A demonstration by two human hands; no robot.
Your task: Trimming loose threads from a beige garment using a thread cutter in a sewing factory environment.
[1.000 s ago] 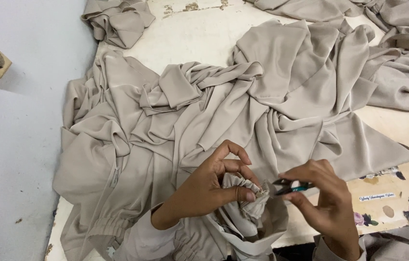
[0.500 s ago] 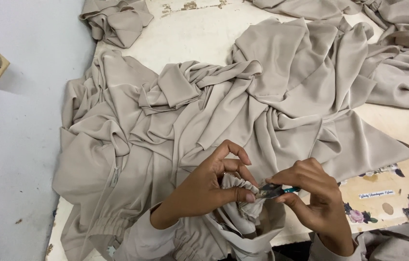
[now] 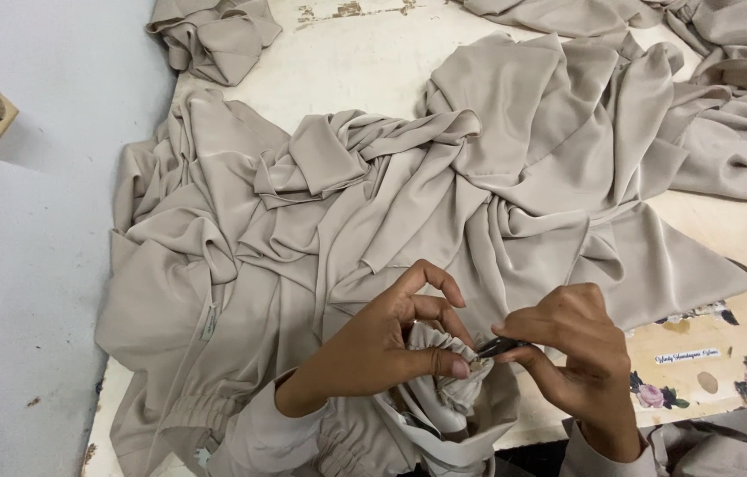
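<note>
Left hand (image 3: 382,349) pinched gathered cuff (image 3: 444,353) of beige garment (image 3: 347,238) at table's near edge | right hand (image 3: 581,349) closed on thread snips (image 3: 499,347), tips at cuff | best: fabric taut, nip thread only.

left hand (image 3: 373,349): bare, beige sleeve | right hand (image 3: 572,349): bare, beige cuff

**Labels on the tabletop and cloth**

One small white strip label (image 3: 687,356) lies flat on the tabletop (image 3: 364,62) at about 4 o'clock, dark writing on it, flower prints just beside. A second, a pale narrow tag (image 3: 209,321), is sewn upright into the beige garment (image 3: 479,177) at about 8 o'clock. No packages, signs or screens.
</note>
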